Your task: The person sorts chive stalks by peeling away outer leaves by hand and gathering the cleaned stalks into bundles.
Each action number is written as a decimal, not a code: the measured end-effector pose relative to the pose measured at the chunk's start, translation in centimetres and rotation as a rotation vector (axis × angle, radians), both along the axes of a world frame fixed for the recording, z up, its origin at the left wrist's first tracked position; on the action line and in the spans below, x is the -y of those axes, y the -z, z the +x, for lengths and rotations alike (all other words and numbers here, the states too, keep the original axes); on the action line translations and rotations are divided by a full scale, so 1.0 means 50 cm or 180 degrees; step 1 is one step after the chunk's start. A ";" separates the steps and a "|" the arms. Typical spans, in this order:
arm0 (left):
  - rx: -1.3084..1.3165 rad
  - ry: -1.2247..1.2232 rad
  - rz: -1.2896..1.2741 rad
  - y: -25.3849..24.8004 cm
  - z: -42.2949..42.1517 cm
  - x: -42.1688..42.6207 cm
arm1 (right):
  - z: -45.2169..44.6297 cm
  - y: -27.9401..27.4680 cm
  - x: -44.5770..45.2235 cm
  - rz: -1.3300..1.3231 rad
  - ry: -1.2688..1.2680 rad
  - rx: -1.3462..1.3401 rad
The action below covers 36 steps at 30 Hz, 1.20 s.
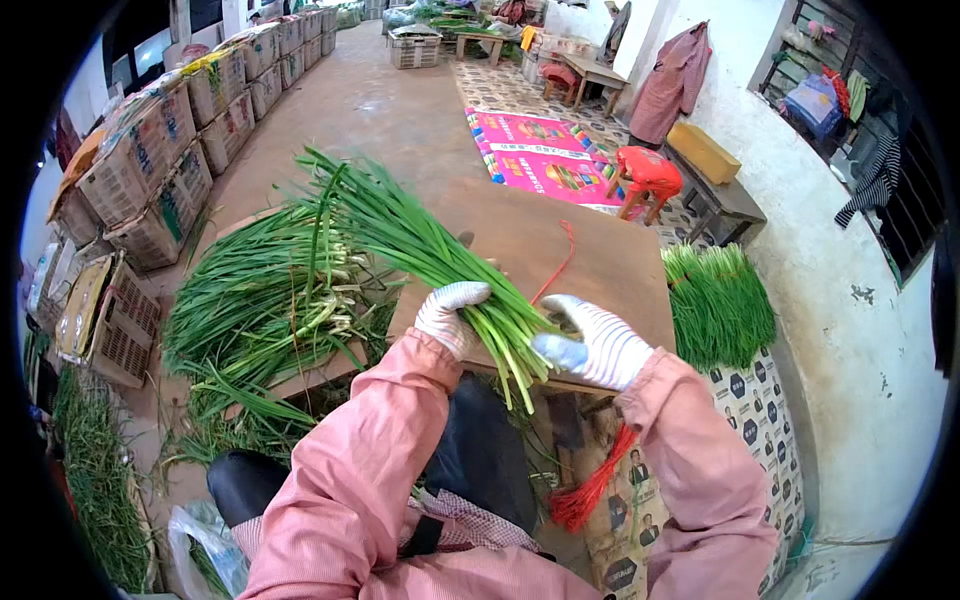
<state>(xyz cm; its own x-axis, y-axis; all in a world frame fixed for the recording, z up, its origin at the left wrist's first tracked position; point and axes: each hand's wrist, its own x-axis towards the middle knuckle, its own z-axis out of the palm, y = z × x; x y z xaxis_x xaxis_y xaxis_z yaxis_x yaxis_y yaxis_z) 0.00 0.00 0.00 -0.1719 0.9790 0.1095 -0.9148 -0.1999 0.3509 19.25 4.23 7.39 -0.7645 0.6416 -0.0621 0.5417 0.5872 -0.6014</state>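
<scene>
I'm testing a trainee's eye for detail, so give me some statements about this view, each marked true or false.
1. The left hand and right hand are both gloved. True.
2. The bunch of chives in the left hand has its leaf tips toward the person. False: the tips point away, and the pale stalk ends are nearer.
3. A red tie lies on the board. True.
4. The red-topped stool stands against the stacked crates. False: it stands beside the bench on the right.
</scene>
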 end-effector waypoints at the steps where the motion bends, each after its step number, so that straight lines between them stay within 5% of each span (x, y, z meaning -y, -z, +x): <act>1: -0.0124 -0.0046 -0.0030 -0.006 0.001 0.000 | -0.013 0.003 0.006 0.0295 -0.0073 0.0158; 9: -0.0067 0.0100 -0.0090 -0.021 0.047 0.095 | -0.003 0.018 0.096 0.0334 -0.0262 0.0664; 11: -0.0049 0.0095 -0.0060 -0.021 0.058 0.112 | 0.001 0.061 0.117 0.0889 -0.0489 0.0211; 14: 0.0289 0.0577 -0.0090 -0.015 0.067 0.133 | 0.004 0.087 0.161 0.0929 -0.0277 0.0409; 17: 0.0198 0.0249 -0.0194 0.006 0.078 0.152 | 0.021 0.117 0.205 0.0862 -0.0053 0.0195; 19: 0.0100 0.0186 -0.0118 0.022 0.076 0.156 | 0.016 0.110 0.242 0.0281 0.0111 0.0369; 21: -0.0364 0.0285 -0.0141 0.033 0.065 0.159 | 0.026 0.131 0.211 -0.0111 -0.0846 -0.0089; 23: -0.0446 0.0190 -0.0237 0.012 0.058 0.159 | 0.041 0.153 0.159 -0.0636 -0.0870 -0.0727; 25: -0.1114 -0.0147 -0.0141 0.001 0.042 0.136 | 0.038 0.101 0.114 0.0014 -0.0564 -0.0314; 27: -0.1247 -0.0408 -0.0251 -0.019 0.031 0.107 | 0.012 0.038 0.084 -0.2319 -0.0763 -0.1040; 29: -0.1358 -0.0367 -0.0210 -0.063 0.010 0.079 | -0.006 0.012 0.003 -0.1667 -0.1223 -0.0749; 33: -0.1756 -0.0687 -0.0043 -0.086 -0.040 -0.010 | -0.060 0.012 -0.100 -0.1091 -0.0855 -0.0391; 36: -0.2120 -0.0592 0.0042 -0.051 -0.075 -0.091 | -0.114 -0.005 -0.100 -0.1621 -0.0640 -0.0395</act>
